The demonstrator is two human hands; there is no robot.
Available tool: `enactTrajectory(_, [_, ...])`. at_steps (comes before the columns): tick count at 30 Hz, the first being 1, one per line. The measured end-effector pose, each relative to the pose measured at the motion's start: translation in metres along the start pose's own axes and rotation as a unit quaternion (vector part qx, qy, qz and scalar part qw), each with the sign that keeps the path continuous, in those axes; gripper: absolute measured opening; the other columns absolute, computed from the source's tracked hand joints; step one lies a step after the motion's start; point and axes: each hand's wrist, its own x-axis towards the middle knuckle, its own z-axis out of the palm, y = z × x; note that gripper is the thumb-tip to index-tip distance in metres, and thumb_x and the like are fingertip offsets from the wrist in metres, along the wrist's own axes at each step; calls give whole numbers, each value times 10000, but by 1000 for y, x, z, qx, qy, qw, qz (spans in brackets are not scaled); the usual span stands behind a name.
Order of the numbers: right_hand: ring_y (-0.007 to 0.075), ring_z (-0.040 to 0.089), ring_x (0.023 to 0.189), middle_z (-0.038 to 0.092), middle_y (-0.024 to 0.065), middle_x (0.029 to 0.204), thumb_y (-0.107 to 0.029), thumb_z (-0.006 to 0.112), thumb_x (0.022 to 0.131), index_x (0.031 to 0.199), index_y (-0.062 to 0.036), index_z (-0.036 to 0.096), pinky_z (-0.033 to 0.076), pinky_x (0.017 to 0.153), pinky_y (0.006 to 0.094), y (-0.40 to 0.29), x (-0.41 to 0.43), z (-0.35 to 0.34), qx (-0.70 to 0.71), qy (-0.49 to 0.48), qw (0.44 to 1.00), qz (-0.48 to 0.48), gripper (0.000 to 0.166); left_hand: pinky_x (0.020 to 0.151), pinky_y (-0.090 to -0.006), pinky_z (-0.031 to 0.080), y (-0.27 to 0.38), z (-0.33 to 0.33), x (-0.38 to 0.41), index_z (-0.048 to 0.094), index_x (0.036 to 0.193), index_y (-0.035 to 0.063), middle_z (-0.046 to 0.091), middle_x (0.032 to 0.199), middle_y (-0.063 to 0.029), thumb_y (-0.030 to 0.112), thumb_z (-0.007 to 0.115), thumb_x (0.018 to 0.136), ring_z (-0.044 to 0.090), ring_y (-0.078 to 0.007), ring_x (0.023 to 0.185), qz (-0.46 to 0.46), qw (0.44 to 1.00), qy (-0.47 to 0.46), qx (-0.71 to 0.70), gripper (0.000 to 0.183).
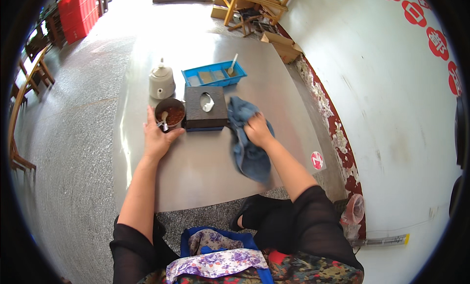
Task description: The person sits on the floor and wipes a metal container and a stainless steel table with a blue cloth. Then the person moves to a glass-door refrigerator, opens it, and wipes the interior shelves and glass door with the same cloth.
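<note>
My left hand point(158, 137) cups the near side of a small metal pot point(158, 103) of red chili sauce, fingers along its left and thumb at its lower right. Two spoons point(165, 117) lean in the sauce. A blue cloth point(253, 164) is bunched in my right hand point(259, 128) and lies against the steel tabletop point(194, 174), its lower end blurred. Between my hands sits a dark tissue box point(196, 104) with a tissue showing in its oval opening. Behind the pot stands a white teapot point(161, 82). Past the box lies a blue divided condiment tray point(189, 81) with a white spoon point(232, 64).
A round red-and-white sticker point(317, 160) marks the tabletop's right corner. Along the right runs a wall point(367, 100) with peeling red paint at its base. A cardboard box point(281, 47) and wooden stools point(253, 5) stand beyond the table; a lined bin point(354, 209) is low right.
</note>
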Motion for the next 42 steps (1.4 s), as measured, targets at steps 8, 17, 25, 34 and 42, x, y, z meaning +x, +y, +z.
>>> enactTrajectory(8, [455, 567, 942, 637, 264, 948, -234, 527, 739, 806, 31, 627, 439, 896, 503, 75, 56, -18, 83, -1, 991, 109, 291, 1018, -342, 426, -48, -24, -2, 157, 1526, 21, 496, 1351, -147, 5, 686, 793, 526, -206, 1179, 48, 996, -18, 77, 904])
enactTrajectory(17, [492, 532, 1151, 578, 355, 1175, -355, 389, 908, 1094, 94, 635, 400, 1023, 500, 200, -81, -100, -149, -13, 866, 477, 545, 1015, -341, 415, 66, -96, -23, 523, 1216, 1, 560, 1221, -112, 35, 585, 911, 546, -185, 1137, 22, 981, 89, -171, 313])
enactTrajectory(25, [447, 477, 1263, 527, 285, 1337, -395, 388, 930, 1258, 37, 583, 348, 1093, 478, 111, -200, -144, -195, -65, 775, 597, 576, 925, -312, 419, 176, -179, -101, 558, 994, 52, 516, 1076, -66, 174, 552, 968, 516, -157, 1003, 240, 822, -70, -511, 125])
enactTrajectory(34, [456, 249, 1405, 331, 261, 1508, -486, 383, 934, 1401, 15, 457, 162, 1168, 542, -6, -177, -98, -207, -48, 778, 592, 690, 901, -324, 424, 195, -257, -170, 554, 962, 59, 522, 1068, -56, 178, 578, 935, 525, -152, 971, 330, 633, -162, -681, 125])
enactTrajectory(42, [492, 344, 1305, 432, 321, 1378, -428, 514, 893, 1305, 64, 482, 229, 1079, 612, -107, -151, -53, -193, -81, 877, 433, 642, 892, -324, 433, 179, -297, -187, 561, 982, 62, 549, 1073, -47, 184, 607, 902, 552, -151, 958, 382, 619, -82, -682, 154])
